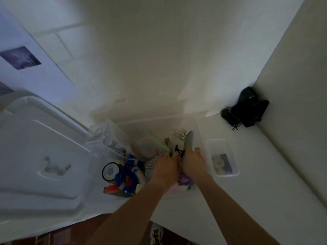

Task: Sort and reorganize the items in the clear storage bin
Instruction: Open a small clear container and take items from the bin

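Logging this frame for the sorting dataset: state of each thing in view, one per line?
clear storage bin: open, lid off, items inside
bin lid: off, lying left of the bin
left hand: in the bin, among the items, grip unclear
right hand: gripping a grey-green flat item
small clear tray: open, few items
blue cord: coiled

Dim room, white wall (159, 59) at 12 o'clock, small photo (20, 57) at 10, reddish-brown floor (70, 232) at 7.

My clear storage bin (198, 128) sits open on the white surface, crammed with upright items: a grey-green flat piece (188, 140), a pale green one (159, 142), and a black clip (179, 152).
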The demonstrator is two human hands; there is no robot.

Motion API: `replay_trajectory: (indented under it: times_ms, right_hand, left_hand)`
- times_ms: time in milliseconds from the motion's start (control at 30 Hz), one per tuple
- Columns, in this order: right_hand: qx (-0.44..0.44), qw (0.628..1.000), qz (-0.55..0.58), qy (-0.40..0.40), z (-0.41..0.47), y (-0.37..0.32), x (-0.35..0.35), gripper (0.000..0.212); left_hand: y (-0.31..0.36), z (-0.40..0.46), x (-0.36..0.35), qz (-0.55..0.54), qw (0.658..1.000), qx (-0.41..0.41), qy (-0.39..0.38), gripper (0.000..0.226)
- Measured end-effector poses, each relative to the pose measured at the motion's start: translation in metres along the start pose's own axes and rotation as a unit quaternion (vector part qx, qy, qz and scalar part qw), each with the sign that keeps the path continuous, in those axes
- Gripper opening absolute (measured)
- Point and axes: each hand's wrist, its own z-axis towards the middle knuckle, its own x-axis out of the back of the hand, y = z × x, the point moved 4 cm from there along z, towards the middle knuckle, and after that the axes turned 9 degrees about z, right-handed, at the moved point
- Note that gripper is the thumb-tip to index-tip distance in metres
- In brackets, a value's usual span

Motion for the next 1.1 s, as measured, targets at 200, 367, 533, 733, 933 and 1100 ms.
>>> replay_trajectory:
  times_ms: [200, 367, 533, 733, 933, 1100]
  right_hand:
    - [-0.010, 1.000, 0.003, 0.001, 0.012, 0.007, -0.004, 0.024]
    - [0.053, 0.988, 0.089, 0.115, -0.014, -0.008, 0.029, 0.040]
    - [0.076, 0.960, 0.188, 0.191, -0.035, -0.017, 0.073, 0.054]
    - [0.062, 0.928, 0.293, 0.221, -0.061, -0.016, 0.127, 0.072]
    - [-0.013, 0.857, 0.474, 0.200, -0.066, 0.022, 0.142, 0.054]
    - [-0.072, 0.793, 0.558, 0.232, -0.069, 0.062, 0.135, 0.025]
  left_hand:
    - [-0.018, -0.007, 0.010, -0.085, 0.992, 0.030, 0.094, 0.019]
    - [-0.040, -0.024, 0.017, -0.186, 0.969, 0.000, 0.160, 0.024]
    - [-0.053, -0.045, 0.050, -0.247, 0.945, -0.037, 0.212, 0.017]
    - [-0.049, -0.058, 0.083, -0.252, 0.929, -0.058, 0.265, 0.022]
    - [-0.032, -0.060, 0.086, -0.216, 0.935, -0.062, 0.274, 0.029]
    - [0.015, -0.061, 0.098, -0.183, 0.939, -0.092, 0.276, 0.030]
